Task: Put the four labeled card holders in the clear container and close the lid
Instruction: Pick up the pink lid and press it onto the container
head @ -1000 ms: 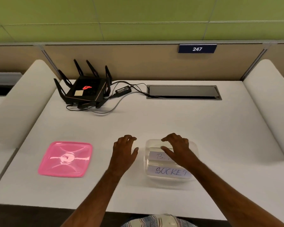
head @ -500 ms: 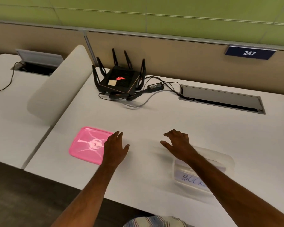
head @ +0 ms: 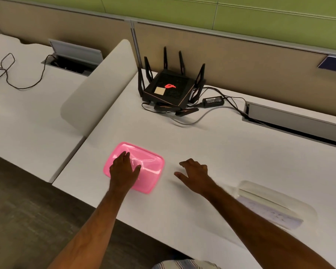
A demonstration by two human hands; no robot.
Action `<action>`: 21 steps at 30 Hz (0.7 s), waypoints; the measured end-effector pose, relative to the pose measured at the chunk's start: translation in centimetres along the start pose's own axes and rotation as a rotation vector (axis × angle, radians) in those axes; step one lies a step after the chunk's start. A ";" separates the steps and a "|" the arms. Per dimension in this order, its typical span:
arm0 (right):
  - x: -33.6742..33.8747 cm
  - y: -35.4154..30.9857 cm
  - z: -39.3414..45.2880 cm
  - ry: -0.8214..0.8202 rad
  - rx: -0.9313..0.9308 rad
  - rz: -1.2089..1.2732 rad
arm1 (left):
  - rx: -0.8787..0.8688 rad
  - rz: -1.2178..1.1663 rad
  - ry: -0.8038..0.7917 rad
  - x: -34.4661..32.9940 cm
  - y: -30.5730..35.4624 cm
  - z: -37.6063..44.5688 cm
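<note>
A pink lid lies flat on the white desk. My left hand rests on top of its left half, fingers spread, not gripping it. My right hand hovers open over bare desk just right of the lid, holding nothing. The clear container stands uncovered at the right, behind my right forearm. White labeled card holders lie inside it; the writing is blurred and part of the container is hidden by my arm.
A black router with upright antennas, its power brick and cables sit at the back of the desk. A cable hatch is at the back right. A curved divider bounds the desk's left side.
My left hand moved left from beside the container onto the pink lid. My right hand left the container and moved left. The view swung left, so the container now sits at the right.
</note>
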State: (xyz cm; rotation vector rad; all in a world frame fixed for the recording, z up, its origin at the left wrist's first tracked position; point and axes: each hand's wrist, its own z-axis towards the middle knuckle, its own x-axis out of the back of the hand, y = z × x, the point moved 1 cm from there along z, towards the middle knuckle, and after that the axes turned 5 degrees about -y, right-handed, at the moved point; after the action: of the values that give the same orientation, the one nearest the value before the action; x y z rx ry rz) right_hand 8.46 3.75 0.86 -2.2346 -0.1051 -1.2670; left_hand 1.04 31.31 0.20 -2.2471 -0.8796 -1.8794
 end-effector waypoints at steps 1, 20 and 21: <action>-0.5 -0.5 0.4 -0.018 -0.007 0.020 | 0.017 0.006 -0.008 0.1 -0.6 0.3; -6.3 -6.8 3.5 -0.207 -0.224 0.691 | 0.289 -0.219 0.003 0.8 -4.5 3.9; -6.2 -7.0 3.3 -0.210 -0.210 0.752 | 0.297 -0.231 0.004 0.9 -4.5 4.0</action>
State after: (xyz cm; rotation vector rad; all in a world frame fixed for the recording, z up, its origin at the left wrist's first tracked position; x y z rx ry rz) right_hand 5.32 12.50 -2.44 -2.2310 0.7500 -0.6510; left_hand 2.50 37.00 -1.27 -2.0376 -1.3680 -1.6968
